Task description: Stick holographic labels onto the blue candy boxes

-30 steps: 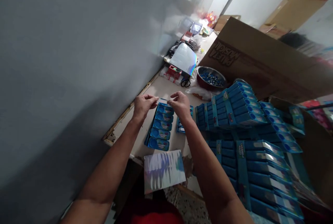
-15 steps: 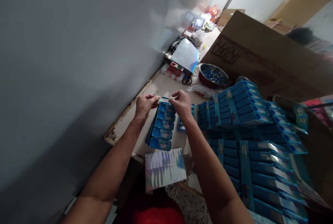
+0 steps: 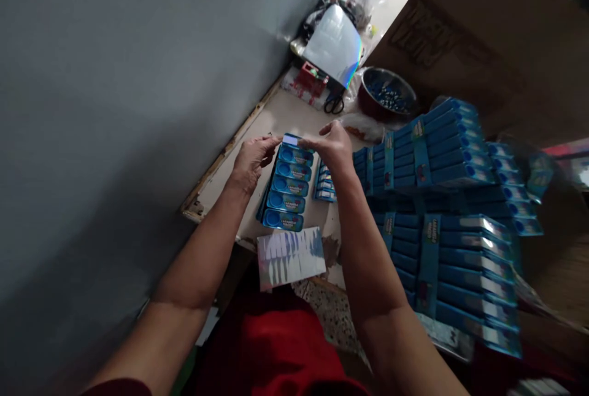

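Blue printed cards point(image 3: 288, 186) lie in an overlapping column on the table, each with a round mark at its left end. On the top card sits a small shiny silver sticker point(image 3: 290, 139). My left hand point(image 3: 252, 161) has its thumb and fingers pinched at the sticker's left end. From the other side my right hand point(image 3: 332, 147) reaches in, its fingertips closed at the right end and partly hiding the card. Below the column, a silver sticker sheet point(image 3: 291, 257) projects over the table's front edge.
A smaller row of blue pieces point(image 3: 324, 182) is beside my right wrist. Banded blue boxes point(image 3: 460, 273) are piled at the right. Farther back are a metal bowl point(image 3: 387, 93) of small blue pieces, scissors point(image 3: 334, 104), a red tape dispenser point(image 3: 313, 77) and a large carton point(image 3: 460, 46). A wall point(image 3: 138, 77) borders the left.
The view has tipped down, and the table's things appear higher. The silver sticker now lies flatter along the top card, and my right hand has shifted slightly right.
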Tool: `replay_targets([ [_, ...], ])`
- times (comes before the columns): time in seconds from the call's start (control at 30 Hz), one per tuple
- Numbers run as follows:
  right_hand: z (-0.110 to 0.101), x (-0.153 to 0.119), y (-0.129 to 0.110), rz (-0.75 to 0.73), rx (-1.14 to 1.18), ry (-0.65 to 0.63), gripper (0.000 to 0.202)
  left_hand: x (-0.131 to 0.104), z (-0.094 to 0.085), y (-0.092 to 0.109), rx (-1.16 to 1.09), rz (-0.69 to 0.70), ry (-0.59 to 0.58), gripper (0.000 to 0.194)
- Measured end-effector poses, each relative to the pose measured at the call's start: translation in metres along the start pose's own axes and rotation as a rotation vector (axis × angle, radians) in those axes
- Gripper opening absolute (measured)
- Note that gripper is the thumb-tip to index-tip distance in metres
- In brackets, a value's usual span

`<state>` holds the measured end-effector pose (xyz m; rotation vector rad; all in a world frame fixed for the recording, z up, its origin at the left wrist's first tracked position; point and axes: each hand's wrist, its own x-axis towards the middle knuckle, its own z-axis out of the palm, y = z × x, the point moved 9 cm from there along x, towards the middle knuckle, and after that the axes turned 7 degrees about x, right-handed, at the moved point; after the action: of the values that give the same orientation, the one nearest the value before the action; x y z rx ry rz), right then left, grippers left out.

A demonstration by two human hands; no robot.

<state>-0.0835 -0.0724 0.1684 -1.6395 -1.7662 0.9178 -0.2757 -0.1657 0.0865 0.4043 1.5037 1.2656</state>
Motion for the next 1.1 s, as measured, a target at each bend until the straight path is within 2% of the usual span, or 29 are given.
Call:
replay_targets([
  [0.13, 0.029, 0.006, 0.032, 0.204, 0.341, -0.186, 0.045, 0.013, 0.003, -0.027, -0.022, -0.065, 0.033, 0.056],
  [0.2, 0.035, 0.005, 0.038, 0.223, 0.471, -0.229, 0.044, 0.014, -0.01, -0.035, -0.012, -0.016, 0.124, 0.053],
  [0.27, 0.031, -0.003, 0.046, 0.169, 0.571, -0.218, 0.042, 0.0, -0.043, -0.044, 0.05, 0.113, 0.325, 0.046],
  [0.33, 0.02, -0.028, 0.068, 0.102, 0.616, -0.16, 0.04, -0.036, -0.087, -0.064, 0.184, 0.263, 0.567, 0.036],
  [0.37, 0.015, -0.049, 0.087, 0.085, 0.598, -0.109, 0.038, -0.061, -0.108, -0.081, 0.281, 0.318, 0.669, 0.032],
  [0.4, 0.01, -0.076, 0.11, 0.079, 0.544, -0.06, 0.034, -0.086, -0.126, -0.105, 0.374, 0.311, 0.723, 0.029],
  [0.43, 0.007, -0.106, 0.137, 0.097, 0.452, -0.01, 0.03, -0.109, -0.14, -0.136, 0.451, 0.246, 0.727, 0.027],
  [0.47, 0.008, -0.139, 0.165, 0.131, 0.315, 0.01, 0.026, -0.129, -0.149, -0.171, 0.508, 0.141, 0.677, 0.028],
  [0.5, 0.015, -0.171, 0.19, 0.157, 0.168, -0.045, 0.024, -0.149, -0.155, -0.206, 0.554, 0.01, 0.624, 0.03],
  [0.53, 0.022, -0.2, 0.213, 0.181, 0.118, -0.085, 0.022, -0.168, -0.156, -0.239, 0.626, -0.125, 0.572, 0.036],
  [0.57, 0.027, -0.223, 0.231, 0.184, 0.067, -0.109, 0.022, -0.183, -0.153, -0.261, 0.718, -0.192, 0.522, 0.041],
  [0.6, 0.034, -0.24, 0.242, 0.153, -0.028, -0.165, 0.026, -0.193, -0.145, -0.275, 0.826, -0.203, 0.474, 0.045],
  [0.63, 0.042, -0.25, 0.247, 0.105, -0.125, -0.226, 0.034, -0.195, -0.131, -0.279, 0.95, -0.151, 0.416, 0.048],
  [0.7, 0.065, -0.251, 0.246, -0.047, -0.342, -0.396, 0.054, -0.187, -0.088, -0.274, 1.2, 0.075, 0.243, 0.053],
  [0.77, 0.091, -0.241, 0.238, -0.201, -0.468, -0.586, 0.066, -0.172, -0.041, -0.27, 1.391, 0.262, 0.031, 0.061],
  [0.83, 0.114, -0.231, 0.231, -0.31, -0.517, -0.754, 0.066, -0.158, -0.013, -0.272, 1.51, 0.296, -0.102, 0.07],
  [0.9, 0.128, -0.227, 0.231, -0.337, -0.539, -0.852, 0.054, -0.148, -0.004, -0.274, 1.58, 0.243, -0.124, 0.078],
  [0.97, 0.134, -0.227, 0.233, -0.314, -0.53, -0.889, 0.036, -0.143, -0.004, -0.277, 1.603, 0.165, -0.144, 0.081],
  [1.03, 0.133, -0.229, 0.235, -0.288, -0.496, -0.908, 0.025, -0.142, -0.006, -0.28, 1.589, 0.083, -0.207, 0.069],
  [1.1, 0.129, -0.23, 0.233, -0.277, -0.454, -0.947, 0.022, -0.139, -0.01, -0.283, 1.555, -0.011, -0.296, 0.049],
])
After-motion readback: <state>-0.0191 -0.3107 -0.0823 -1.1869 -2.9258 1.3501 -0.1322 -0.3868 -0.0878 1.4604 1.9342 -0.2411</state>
